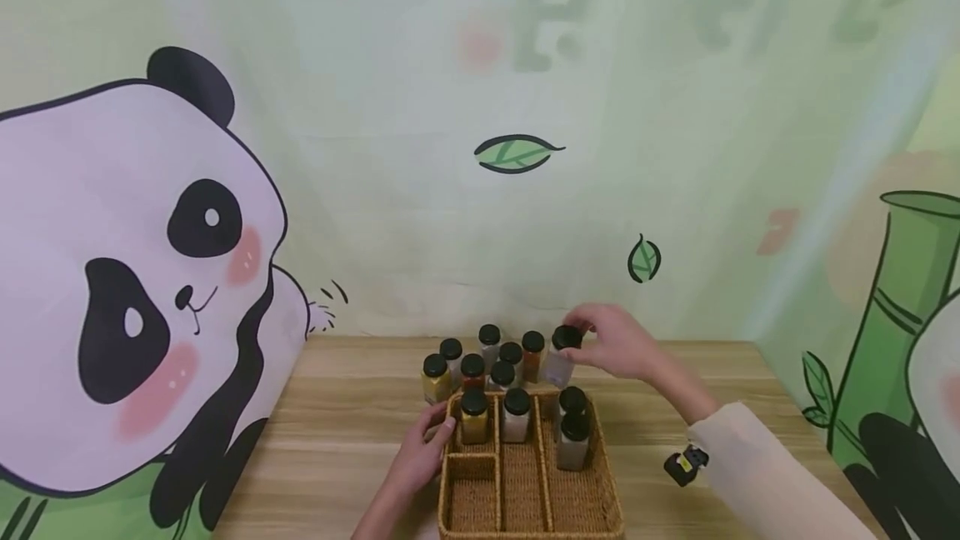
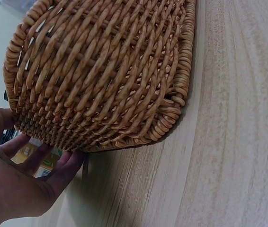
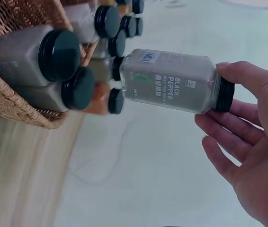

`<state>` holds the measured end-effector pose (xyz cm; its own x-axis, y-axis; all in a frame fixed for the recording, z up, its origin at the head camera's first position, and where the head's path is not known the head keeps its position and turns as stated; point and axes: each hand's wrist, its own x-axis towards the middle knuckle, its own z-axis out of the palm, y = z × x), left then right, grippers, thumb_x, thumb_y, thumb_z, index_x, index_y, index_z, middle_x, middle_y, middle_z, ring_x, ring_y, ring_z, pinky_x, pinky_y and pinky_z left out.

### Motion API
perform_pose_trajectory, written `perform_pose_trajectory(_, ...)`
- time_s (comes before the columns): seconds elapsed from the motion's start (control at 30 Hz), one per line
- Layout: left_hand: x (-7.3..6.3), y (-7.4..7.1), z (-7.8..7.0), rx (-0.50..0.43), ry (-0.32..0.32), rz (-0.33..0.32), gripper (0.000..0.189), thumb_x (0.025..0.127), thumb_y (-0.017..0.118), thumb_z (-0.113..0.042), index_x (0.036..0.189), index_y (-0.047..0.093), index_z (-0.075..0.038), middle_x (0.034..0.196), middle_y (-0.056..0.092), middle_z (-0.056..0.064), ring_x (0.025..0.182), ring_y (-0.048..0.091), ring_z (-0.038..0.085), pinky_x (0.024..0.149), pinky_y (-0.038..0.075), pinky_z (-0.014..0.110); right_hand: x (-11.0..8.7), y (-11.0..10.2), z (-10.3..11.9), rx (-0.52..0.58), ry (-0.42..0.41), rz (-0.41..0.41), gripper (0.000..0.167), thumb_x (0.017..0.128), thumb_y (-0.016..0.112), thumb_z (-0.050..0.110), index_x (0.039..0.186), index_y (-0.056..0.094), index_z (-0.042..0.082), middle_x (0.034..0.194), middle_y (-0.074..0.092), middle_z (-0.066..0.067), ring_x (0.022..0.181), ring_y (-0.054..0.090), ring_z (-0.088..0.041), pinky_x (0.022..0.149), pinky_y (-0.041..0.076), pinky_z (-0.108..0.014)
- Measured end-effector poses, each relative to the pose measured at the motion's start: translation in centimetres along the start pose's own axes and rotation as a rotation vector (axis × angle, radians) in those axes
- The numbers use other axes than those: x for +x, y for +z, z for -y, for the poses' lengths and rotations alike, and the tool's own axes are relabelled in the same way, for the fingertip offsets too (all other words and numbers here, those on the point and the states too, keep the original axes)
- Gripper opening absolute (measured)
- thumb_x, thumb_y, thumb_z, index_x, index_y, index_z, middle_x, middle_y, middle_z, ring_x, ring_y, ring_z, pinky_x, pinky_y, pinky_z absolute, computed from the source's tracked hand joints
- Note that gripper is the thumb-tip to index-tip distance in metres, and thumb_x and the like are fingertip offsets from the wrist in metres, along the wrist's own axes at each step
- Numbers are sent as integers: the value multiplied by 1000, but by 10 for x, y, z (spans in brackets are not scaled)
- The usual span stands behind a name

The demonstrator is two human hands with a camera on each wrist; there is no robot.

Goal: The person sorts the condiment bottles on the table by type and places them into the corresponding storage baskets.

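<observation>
My right hand (image 1: 611,340) pinches the black lid of a glass spice jar (image 1: 558,363). Its label reads black pepper in the right wrist view, where the jar (image 3: 169,80) is full of grey powder. The jar is up behind the basket's right rear corner. With my left hand (image 1: 420,452) I grip the rear left corner of a divided wicker basket (image 1: 521,477). In the basket, a yellow spice jar (image 1: 474,422) stands at rear left and a pale jar (image 1: 516,419) in the middle section. Two grey jars (image 1: 573,444) stand in the right section.
Behind the basket several more black-lidded jars stand in a group, among them a yellow one (image 1: 435,382) and a reddish one (image 1: 532,357). The wooden table (image 1: 322,423) meets a panda-printed backdrop (image 1: 405,215). A small black device (image 1: 686,465) is at my right sleeve.
</observation>
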<state>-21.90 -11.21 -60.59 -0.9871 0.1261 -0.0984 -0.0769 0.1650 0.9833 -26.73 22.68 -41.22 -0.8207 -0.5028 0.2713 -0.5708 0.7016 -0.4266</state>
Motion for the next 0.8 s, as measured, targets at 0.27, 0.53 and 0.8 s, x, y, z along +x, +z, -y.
perform_pose_trajectory(0.27, 0, 0, -2, -3, 9, 2, 58, 111, 57, -37, 156, 46, -4, 155, 47, 27, 139, 49, 50, 94, 59, 49, -36, -8, 30, -50, -141, 80, 28, 90, 86, 29, 111, 75, 14, 102, 72, 10, 95, 68, -9, 85, 59, -39)
perform_pose_trajectory(0.53, 0, -1, 1, -5, 2, 8, 58, 111, 56, -37, 157, 46, -3, 156, 45, 29, 141, 47, 52, 93, 60, 51, -76, 20, 33, -47, -149, 160, 33, 90, 86, 27, 115, 75, 9, 105, 73, 8, 95, 67, -6, 84, 60, -35)
perform_pose_trajectory(0.8, -1, -1, -2, -3, -7, 9, 59, 111, 56, -38, 157, 44, -3, 156, 45, 29, 142, 45, 53, 94, 59, 52, -96, 48, 17, -28, -128, 134, 36, 87, 89, 18, 117, 74, 4, 107, 74, 2, 97, 69, -11, 82, 61, -35)
